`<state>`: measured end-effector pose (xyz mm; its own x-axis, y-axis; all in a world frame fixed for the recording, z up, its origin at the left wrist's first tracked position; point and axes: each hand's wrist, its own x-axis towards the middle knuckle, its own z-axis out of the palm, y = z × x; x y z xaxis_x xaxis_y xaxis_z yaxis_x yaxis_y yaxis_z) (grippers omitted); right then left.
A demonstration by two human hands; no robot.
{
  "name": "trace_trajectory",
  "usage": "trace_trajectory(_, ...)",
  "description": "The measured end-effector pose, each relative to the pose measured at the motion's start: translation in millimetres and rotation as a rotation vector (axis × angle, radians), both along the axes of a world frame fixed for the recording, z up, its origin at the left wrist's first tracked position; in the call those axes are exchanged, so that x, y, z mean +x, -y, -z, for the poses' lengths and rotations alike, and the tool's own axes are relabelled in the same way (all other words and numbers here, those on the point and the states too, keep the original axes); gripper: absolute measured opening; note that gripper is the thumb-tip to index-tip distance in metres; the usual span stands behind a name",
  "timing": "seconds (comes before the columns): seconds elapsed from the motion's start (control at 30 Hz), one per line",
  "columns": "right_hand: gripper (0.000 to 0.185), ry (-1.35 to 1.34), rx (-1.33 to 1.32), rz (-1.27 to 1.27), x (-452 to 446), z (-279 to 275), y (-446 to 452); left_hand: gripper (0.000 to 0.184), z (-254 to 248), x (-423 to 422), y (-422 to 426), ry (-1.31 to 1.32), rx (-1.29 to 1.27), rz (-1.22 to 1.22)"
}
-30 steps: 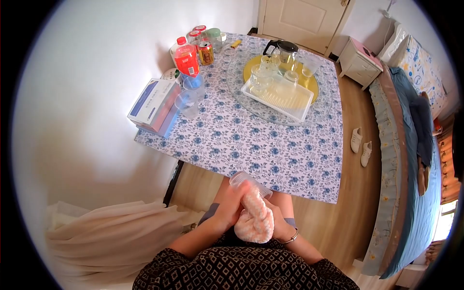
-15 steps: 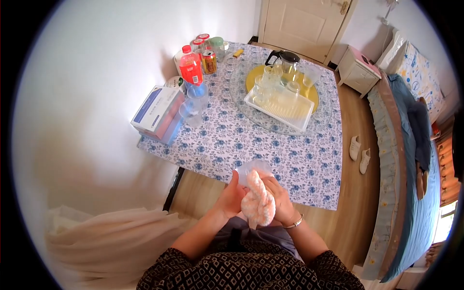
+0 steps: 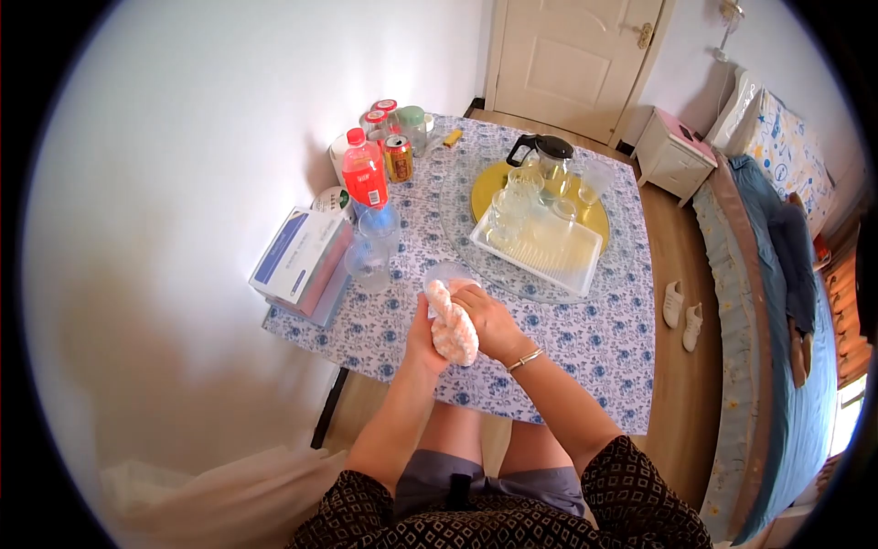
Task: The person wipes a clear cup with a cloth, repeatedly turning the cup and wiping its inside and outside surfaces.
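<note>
My right hand [image 3: 490, 324] is closed on a fluffy pink-and-white cloth [image 3: 455, 337], pushed against or into a clear cup [image 3: 446, 272]. The loose part of the cloth hangs toward me. Wrapped around the cup's near left side is my left hand [image 3: 424, 342], its fingers mostly hidden behind the cloth. Both hands are over the front edge of the table. Two more clear cups [image 3: 369, 263] stand to the left, beside a stack of boxes [image 3: 302, 261].
A white drain tray [image 3: 540, 247], glasses and a black-handled glass pot [image 3: 554, 157] sit on a round gold tray [image 3: 594, 215]. A red-capped bottle [image 3: 365, 174], a can [image 3: 399, 159] and jars [image 3: 413, 128] line the wall. Someone's legs [image 3: 794, 265] lie on the bed.
Both hands, with the cup and cloth, have moved forward and left over the table. The right hand now lies over the cloth from the right. The camera view has tilted.
</note>
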<state>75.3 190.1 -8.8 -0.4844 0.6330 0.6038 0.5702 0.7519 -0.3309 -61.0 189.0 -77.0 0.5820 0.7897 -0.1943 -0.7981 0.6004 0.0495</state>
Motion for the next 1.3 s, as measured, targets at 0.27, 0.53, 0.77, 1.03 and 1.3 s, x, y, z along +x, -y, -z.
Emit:
trace_trajectory(0.27,0.024,0.016,0.012,-0.013,-15,9,-48,0.053,-4,-4,-44,0.018,-0.012,-0.152)
trace_trajectory(0.53,0.026,0.057,-0.003,-0.017,-30,14,-75,0.041,-16,-8,-65,-0.029,-0.058,-0.3)
trace_trajectory(0.77,0.033,-0.157,-0.075,-0.06,-36,3,-75,0.04,10,-19,-85,0.126,0.099,-0.237)
trace_trajectory(1.03,0.034,-0.293,-0.102,-0.077,-23,9,-63,0.071,17,-20,-84,0.331,0.225,-0.115)
trace_trajectory(1.3,0.049,-1.585,-1.558,-0.49,69,-44,-29,0.069,-24,28,-42,-0.304,-0.17,-0.148)
